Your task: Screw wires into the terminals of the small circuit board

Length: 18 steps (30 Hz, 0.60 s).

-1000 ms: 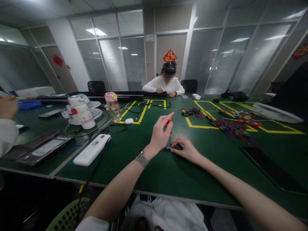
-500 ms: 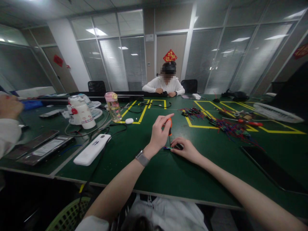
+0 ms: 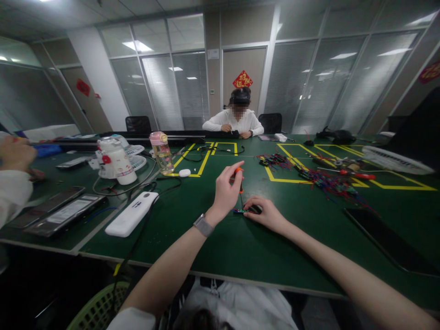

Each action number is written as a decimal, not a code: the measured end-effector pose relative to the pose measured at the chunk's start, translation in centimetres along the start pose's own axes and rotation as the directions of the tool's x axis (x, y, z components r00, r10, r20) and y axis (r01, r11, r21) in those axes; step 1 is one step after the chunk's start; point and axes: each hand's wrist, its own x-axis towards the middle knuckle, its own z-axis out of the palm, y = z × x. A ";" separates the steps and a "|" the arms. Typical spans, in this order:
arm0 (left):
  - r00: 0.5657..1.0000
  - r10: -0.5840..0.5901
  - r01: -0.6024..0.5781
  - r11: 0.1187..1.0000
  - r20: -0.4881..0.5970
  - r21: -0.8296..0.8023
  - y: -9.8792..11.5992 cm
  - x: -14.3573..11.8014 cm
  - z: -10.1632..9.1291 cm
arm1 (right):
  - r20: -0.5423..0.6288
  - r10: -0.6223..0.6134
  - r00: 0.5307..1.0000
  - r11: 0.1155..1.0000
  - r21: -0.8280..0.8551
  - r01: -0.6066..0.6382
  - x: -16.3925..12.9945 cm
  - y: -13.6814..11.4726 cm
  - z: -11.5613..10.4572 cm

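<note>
Green table; left hand, fingers pinching an upright screwdriver; right hand, fingers pinching the board near centre; should that hold loosen, the board could twist and the screwdriver skid.

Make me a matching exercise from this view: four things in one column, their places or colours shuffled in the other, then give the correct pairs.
Things:
1. screwdriver
2. small circuit board
3. watch
4. pink-lidded bottle

Places or colours:
A. silver-grey
B. standing on the table, farther off and to the left of both hands
C. at the fingertips of the right hand
D. in the left hand, shaft pointing down

Right pairs: 1-D, 2-C, 3-A, 4-B
</note>
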 end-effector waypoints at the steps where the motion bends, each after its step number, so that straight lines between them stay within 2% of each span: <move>1: 1.000 -0.009 0.009 1.000 -0.006 -0.014 -0.2 0.0 0.0 | 0.000 0.000 1.000 1.000 0.000 0.000 0.0 0.0 0.0; 14: 0.994 -0.013 0.012 1.000 -0.105 -0.009 -0.7 0.1 0.0 | -0.002 0.000 1.000 1.000 0.012 0.000 0.0 0.0 0.0; 18: 0.995 -0.018 0.017 1.000 -0.097 -0.011 -0.8 0.2 0.0 | -0.001 -0.010 1.000 1.000 0.015 0.010 0.1 0.1 0.1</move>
